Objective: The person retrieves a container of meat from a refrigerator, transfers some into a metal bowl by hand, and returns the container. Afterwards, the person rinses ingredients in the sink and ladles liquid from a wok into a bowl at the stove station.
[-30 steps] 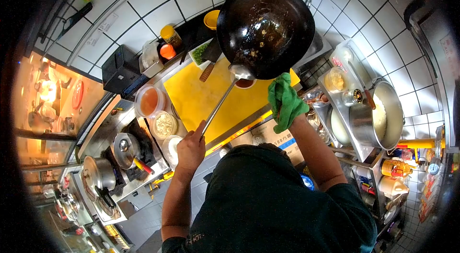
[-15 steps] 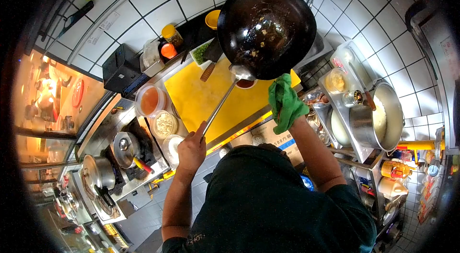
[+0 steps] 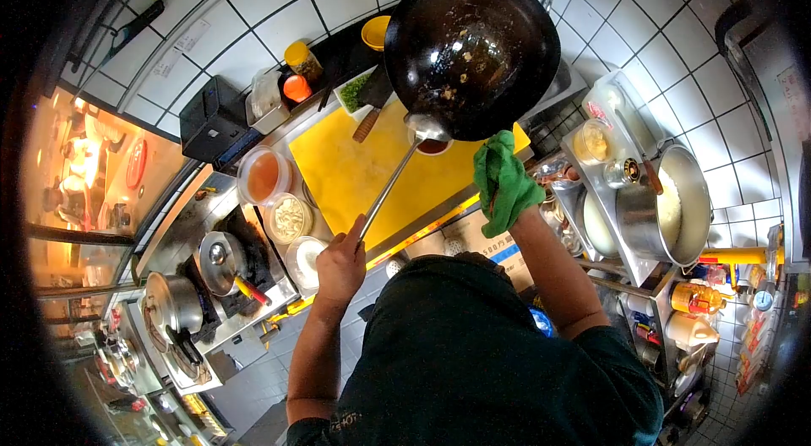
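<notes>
My left hand [image 3: 340, 267] is closed round the long handle of a metal ladle [image 3: 392, 184]. The ladle's bowl meets the lower left rim of a big dark wok [image 3: 473, 49], which is tilted with its inside showing and bits of food stuck to it. Bunched around my right hand [image 3: 517, 216] is a green cloth [image 3: 505, 180], at the wok's lower right edge; the cloth hides my fingers and any wok handle. Beneath the rim, a small bowl of dark red sauce [image 3: 434, 146] is partly visible on the yellow board [image 3: 355, 167].
A cleaver with a wooden handle [image 3: 366, 126] lies by chopped greens [image 3: 353, 93]. Left of the board are tubs, one with orange liquid [image 3: 263, 176], and a stove with a small pan [image 3: 221, 263]. To the right stands a large pot [image 3: 688, 201].
The wok has shifted very slightly to the right. My left hand and the ladle have moved a little to the right too, while the cloth is almost unmoved.
</notes>
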The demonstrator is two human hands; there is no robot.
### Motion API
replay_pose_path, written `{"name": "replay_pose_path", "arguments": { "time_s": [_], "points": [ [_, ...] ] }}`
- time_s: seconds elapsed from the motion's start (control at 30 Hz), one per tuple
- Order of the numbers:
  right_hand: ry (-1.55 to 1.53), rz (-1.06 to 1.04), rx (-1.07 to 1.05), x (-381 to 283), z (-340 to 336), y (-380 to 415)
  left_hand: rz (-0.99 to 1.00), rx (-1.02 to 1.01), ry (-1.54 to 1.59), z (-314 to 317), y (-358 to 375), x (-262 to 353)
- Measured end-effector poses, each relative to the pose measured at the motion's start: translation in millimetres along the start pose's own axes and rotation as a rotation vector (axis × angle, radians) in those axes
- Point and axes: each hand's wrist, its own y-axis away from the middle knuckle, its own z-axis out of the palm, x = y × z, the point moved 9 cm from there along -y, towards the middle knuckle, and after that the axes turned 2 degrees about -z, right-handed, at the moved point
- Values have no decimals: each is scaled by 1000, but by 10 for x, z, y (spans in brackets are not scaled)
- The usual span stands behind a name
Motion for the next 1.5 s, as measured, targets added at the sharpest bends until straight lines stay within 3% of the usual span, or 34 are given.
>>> {"name": "replay_pose_path", "arguments": {
  "time_s": [0.07,0.2,0.27,0.33,0.47,0.57,0.7,0.8,0.9,1.0,1.1,1.17,1.3,1.37,1.4,1.47,1.5],
  "points": [
    [151,-24,-47,-45,9,-8,-1,3,-3,15,2,-3],
    [-184,134,-8,-9,11,-18,3,12,-4,39,8,-11],
    [-808,406,123,91,-6,62,9,16,-2,43,13,-13],
    [-1846,907,317,-401,6,108,16,21,-8,44,20,-12],
    [-1657,707,181,-239,25,94,10,27,-17,90,40,-51],
    [-1319,581,207,303,120,228,1,28,-10,101,52,-55],
    [-813,328,91,133,-21,100,-2,30,-14,129,59,-68],
    [-897,384,33,-272,-134,-12,10,43,-20,129,64,-64],
    [-912,322,75,101,-15,118,12,53,-22,127,68,-61],
    [-688,282,26,132,-38,151,12,55,-22,139,73,-77],
    [-196,201,-154,16,-22,88,16,66,-12,142,84,-82],
    [-207,160,-167,-9,-19,84,16,72,-4,144,91,-86],
    [-1183,246,-106,-358,-97,29,8,73,12,162,107,-114],
    [-886,151,-117,-500,-158,-29,7,76,12,163,110,-120],
    [-313,20,-96,-548,-193,-56,8,79,9,161,110,-118],
    [-266,272,36,-436,-310,-52,11,86,11,153,112,-111],
    [-795,648,143,-592,-344,-34,13,90,17,144,113,-101]
  ]
}}
